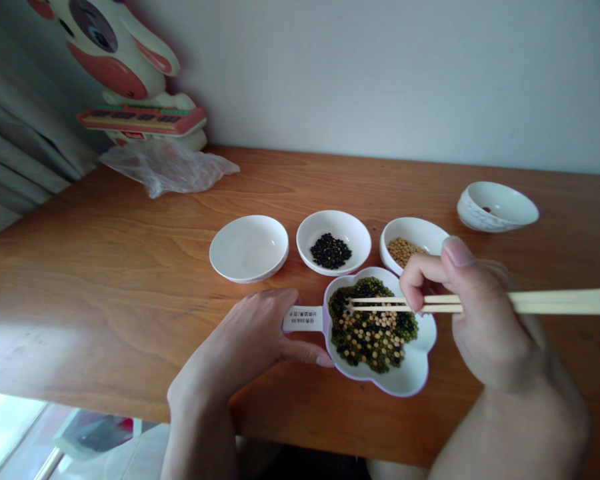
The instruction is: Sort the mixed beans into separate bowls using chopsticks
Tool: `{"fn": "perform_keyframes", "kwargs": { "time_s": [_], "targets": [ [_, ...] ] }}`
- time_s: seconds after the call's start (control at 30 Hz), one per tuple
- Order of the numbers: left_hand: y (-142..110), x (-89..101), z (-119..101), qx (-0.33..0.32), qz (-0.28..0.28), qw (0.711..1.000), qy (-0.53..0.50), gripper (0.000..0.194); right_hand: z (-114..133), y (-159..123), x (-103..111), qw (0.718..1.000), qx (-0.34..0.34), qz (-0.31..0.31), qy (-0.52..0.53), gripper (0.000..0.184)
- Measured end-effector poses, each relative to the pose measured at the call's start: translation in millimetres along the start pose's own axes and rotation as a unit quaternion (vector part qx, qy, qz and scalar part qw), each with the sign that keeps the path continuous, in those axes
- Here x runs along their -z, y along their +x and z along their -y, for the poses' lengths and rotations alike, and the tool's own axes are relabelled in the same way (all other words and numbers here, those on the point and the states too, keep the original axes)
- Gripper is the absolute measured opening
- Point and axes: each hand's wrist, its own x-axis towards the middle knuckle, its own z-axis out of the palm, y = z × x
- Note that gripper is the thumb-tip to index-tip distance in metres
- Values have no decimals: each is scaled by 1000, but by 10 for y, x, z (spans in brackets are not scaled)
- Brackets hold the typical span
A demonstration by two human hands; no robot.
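Note:
A white flower-shaped dish [425, 347] with a purple rim and a labelled handle sits on the table near its front edge. Mixed green, black and tan beans [373, 337] lie in it. My left hand [253, 340] grips the dish by its handle, thumb against the rim. In my right hand [480, 313] is a pair of pale chopsticks [555, 301], their tips down among the beans at the dish's left side. Whether the tips pinch a bean is too small to tell. Just behind are a bowl with black beans [331, 251] and a bowl with tan beans [404, 251], partly hidden by my right hand.
An empty white bowl [250, 250] stands left of the black-bean bowl. Farther back right, another white bowl [497, 208] holds a small dark red bit. A cow-shaped toy keyboard [140, 120] and a crumpled plastic bag [173, 170] occupy the back left, by a curtain [25, 133].

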Motion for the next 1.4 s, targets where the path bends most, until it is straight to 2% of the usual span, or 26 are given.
{"fn": "perform_keyframes", "kwargs": {
  "time_s": [0.33,0.9,1.4],
  "targets": [
    [-8,-6,22,-1,-6,1000,21,65,45,27,-3,1000,27,6,-5,61],
    [-10,-6,25,-1,-5,1000,19,66,18,31,-4,1000,15,14,13,60],
    [-6,-18,30,4,-4,1000,27,67,32,36,-7,1000,25,-12,-10,62]
  ]
}}
